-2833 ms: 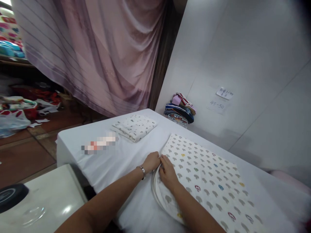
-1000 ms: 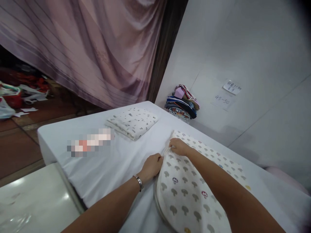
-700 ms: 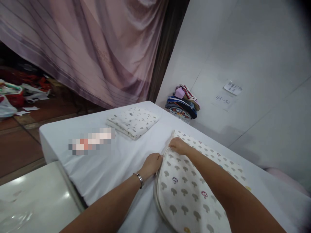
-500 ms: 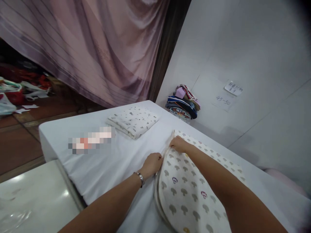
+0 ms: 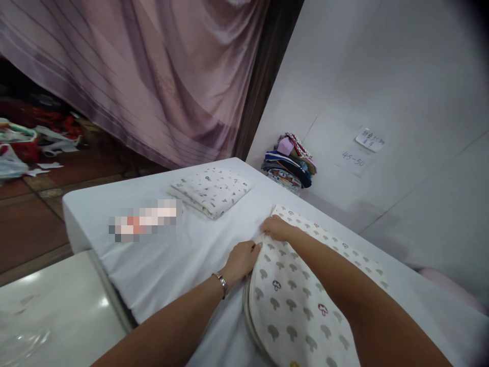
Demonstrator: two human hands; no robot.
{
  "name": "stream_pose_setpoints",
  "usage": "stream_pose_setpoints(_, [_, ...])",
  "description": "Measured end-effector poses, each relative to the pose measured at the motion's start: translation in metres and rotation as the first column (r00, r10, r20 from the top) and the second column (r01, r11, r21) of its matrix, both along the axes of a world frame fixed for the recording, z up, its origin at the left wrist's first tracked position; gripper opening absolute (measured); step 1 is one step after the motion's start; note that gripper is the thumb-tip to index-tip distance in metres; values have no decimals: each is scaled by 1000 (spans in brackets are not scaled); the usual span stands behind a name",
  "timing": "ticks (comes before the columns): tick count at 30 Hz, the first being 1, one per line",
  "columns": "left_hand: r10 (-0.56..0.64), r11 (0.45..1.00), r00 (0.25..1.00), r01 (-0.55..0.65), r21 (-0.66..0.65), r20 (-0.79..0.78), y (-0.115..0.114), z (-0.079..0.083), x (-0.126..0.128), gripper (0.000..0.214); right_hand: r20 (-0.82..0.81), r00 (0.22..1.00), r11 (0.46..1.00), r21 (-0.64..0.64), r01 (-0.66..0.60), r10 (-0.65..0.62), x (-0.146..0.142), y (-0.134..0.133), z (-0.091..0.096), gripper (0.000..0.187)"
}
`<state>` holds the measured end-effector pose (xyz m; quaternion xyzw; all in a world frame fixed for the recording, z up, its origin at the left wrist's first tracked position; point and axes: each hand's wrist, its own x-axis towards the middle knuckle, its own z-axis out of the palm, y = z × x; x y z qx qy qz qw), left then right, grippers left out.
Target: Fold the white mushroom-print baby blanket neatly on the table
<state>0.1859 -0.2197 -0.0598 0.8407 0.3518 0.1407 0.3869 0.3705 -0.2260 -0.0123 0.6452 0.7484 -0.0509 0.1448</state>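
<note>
Across the white table (image 5: 198,244), mushroom-print cloth (image 5: 292,293) is spread toward five o'clock, its edge pinched by left hand (image 5: 241,259) and right hand (image 5: 278,228).

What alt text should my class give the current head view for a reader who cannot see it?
Mushroom-print cloth in the grip of a person's left hand and right hand, held by its layered edge on a white surface. Beyond lie a folded cloth with a small print and a pile of fabrics near the wall.
</note>
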Motion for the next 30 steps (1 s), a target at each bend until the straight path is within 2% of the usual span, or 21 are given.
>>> stream_pose_setpoints(2, [-5, 1000, 1000, 4, -16, -11, 0, 1, 0, 47, 1, 1000, 1000, -6, -8, 8, 1, -1, 1, 27])
stream_pose_setpoints(4, [1, 1000, 999, -1, -9, -34, 1, -1, 1, 41, 6, 1000, 1000, -14, -14, 14, 3, -1, 2, 28])
stream_pose_setpoints(10, [4, 997, 994, 4, 76, -110, 0, -5, 3, 28, 24, 1000, 998, -58, -12, 13, 13, -1, -1, 28])
stream_pose_setpoints(16, [-9, 982, 985, 42, 183, -175, -6, 2, 1, 23, 17, 1000, 994, -112, 17, -15, 12, 6, -1, 23])
stream_pose_setpoints(22, [-53, 938, 976, 122, 325, -212, -11, 6, 0, 25, 3, 999, 996, -78, 41, -41, 7, 4, 2, 20])
stream_pose_setpoints(30, [-73, 926, 973, 147, 347, -218, -10, 5, -1, 24, 14, 1000, 998, -65, 19, -18, 8, 4, 0, 21])
